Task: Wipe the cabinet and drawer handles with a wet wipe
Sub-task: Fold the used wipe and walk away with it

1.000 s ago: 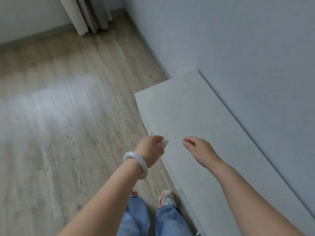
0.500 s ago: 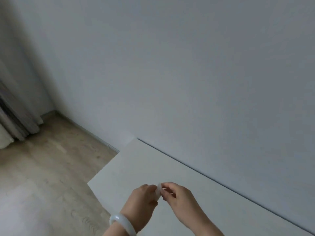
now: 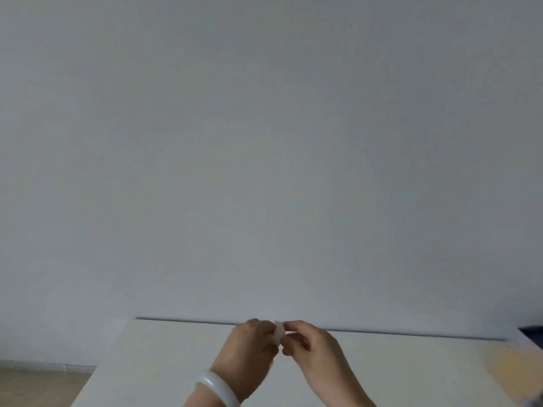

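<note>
Low in the frame, just right of centre, the left hand and the right hand meet above the pale cabinet top; their fingertips come together on a small white wet wipe, which sits bunched between them, each hand pinching it with curled fingers; most of the wipe is hidden by the fingers, so its shape cannot be told. A white bangle rings the left wrist at the bottom edge of the frame. The cabinet top spreads across the lower third of the picture, its far edge running as a dark line against the plain grey wall that fills the upper part; a strip of wooden floor shows in the lower left corner; a dark, blurred object sits at the right edge, too unclear to name.
</note>
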Demonstrator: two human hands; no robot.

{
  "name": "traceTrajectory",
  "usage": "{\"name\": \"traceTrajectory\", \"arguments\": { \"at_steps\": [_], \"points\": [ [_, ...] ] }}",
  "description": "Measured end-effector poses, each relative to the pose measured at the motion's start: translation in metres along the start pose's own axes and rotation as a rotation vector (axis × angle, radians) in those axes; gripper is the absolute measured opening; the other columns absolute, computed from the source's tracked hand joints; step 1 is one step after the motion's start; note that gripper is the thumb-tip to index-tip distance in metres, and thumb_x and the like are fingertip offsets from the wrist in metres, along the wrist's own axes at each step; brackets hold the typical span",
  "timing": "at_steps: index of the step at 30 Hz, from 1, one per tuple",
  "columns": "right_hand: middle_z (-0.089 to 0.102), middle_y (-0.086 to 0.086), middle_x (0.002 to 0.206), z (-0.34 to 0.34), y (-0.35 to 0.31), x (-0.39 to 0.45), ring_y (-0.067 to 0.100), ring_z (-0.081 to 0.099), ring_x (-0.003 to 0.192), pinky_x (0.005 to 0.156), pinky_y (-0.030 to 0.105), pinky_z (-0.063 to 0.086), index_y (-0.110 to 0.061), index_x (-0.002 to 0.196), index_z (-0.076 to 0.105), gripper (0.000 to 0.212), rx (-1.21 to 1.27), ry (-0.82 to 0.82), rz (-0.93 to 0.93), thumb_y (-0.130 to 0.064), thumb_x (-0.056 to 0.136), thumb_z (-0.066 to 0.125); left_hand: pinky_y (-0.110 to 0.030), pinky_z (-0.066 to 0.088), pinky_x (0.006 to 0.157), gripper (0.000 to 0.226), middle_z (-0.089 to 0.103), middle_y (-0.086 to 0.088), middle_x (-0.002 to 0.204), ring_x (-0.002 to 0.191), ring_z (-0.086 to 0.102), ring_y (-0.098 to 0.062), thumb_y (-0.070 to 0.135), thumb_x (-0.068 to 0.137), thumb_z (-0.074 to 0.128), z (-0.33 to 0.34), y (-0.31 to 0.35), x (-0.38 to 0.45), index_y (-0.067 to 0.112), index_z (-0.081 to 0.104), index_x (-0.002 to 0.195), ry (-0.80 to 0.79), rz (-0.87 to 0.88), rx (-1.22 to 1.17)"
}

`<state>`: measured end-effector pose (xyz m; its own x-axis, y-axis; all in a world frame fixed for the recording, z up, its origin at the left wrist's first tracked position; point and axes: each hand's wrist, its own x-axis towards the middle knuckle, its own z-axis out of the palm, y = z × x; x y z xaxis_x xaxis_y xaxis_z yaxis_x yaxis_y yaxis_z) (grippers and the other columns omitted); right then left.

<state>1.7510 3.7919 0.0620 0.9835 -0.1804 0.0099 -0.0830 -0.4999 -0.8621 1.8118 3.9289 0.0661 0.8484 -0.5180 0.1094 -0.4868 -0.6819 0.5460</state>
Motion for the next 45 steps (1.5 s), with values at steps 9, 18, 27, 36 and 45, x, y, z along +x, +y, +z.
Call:
{"name": "traceTrajectory", "arguments": {
  "at_steps": [9,18,27,36,45],
  "points": [
    [0.073,-0.013,0.087,-0.16,0.059,-0.072,-0.005,0.065,0.083,0.074,0.01,0.047,-0.029,0.101,0.071,0.015,0.051,0.277,0.102,-0.026,0.088,0.065,-0.014,0.033,0.061,0.009,0.049,0.007,0.075,0.077,0.052,-0.016,0.015,0.088,0.055,0.081,0.166,0.039,0.014,0.065,0.089,-0.076,0.222,-0.055],
    [0.071,-0.012,0.079,-0.338,0.146,-0.165,-0.002,0.065,0.075,0.073,0.017,0.049,-0.018,0.084,0.072,0.001,0.037,0.59,0.208,-0.018,0.084,0.071,-0.012,0.037,0.055,0.009,0.063,-0.002,0.085,0.071,0.054,-0.011,0.019,0.083,0.059,0.194,0.361,0.052,0.01,0.063,0.085,-0.302,0.32,-0.235],
    [0.067,0.0,0.065,-0.446,0.223,-0.22,0.01,0.057,0.061,0.071,0.038,0.051,-0.014,0.069,0.065,0.014,0.142,0.831,0.303,-0.008,0.081,0.066,-0.008,0.038,0.059,0.033,0.057,0.016,0.091,0.079,0.052,0.004,0.017,0.077,0.069,0.276,0.477,0.066,0.026,0.056,0.106,-0.431,0.379,-0.397],
    [0.069,0.016,0.082,-0.532,0.298,-0.24,0.019,0.062,0.074,0.071,0.029,0.055,-0.004,0.078,0.065,0.008,0.275,1.062,0.485,-0.003,0.086,0.064,-0.034,0.048,0.076,0.023,0.068,-0.002,0.089,0.081,0.061,-0.021,0.017,0.08,0.074,0.382,0.551,0.134,0.015,0.066,0.101,-0.676,0.31,-0.697],
    [0.067,0.004,0.106,-0.614,0.357,-0.309,0.02,0.069,0.094,0.081,0.04,0.059,-0.022,0.112,0.063,0.021,0.49,1.229,0.593,-0.019,0.092,0.063,-0.031,0.047,0.061,0.025,0.068,0.006,0.062,0.063,0.061,-0.016,0.002,0.08,0.072,0.501,0.688,0.126,0.023,0.072,0.066,-0.971,0.382,-0.817]
  ]
}}
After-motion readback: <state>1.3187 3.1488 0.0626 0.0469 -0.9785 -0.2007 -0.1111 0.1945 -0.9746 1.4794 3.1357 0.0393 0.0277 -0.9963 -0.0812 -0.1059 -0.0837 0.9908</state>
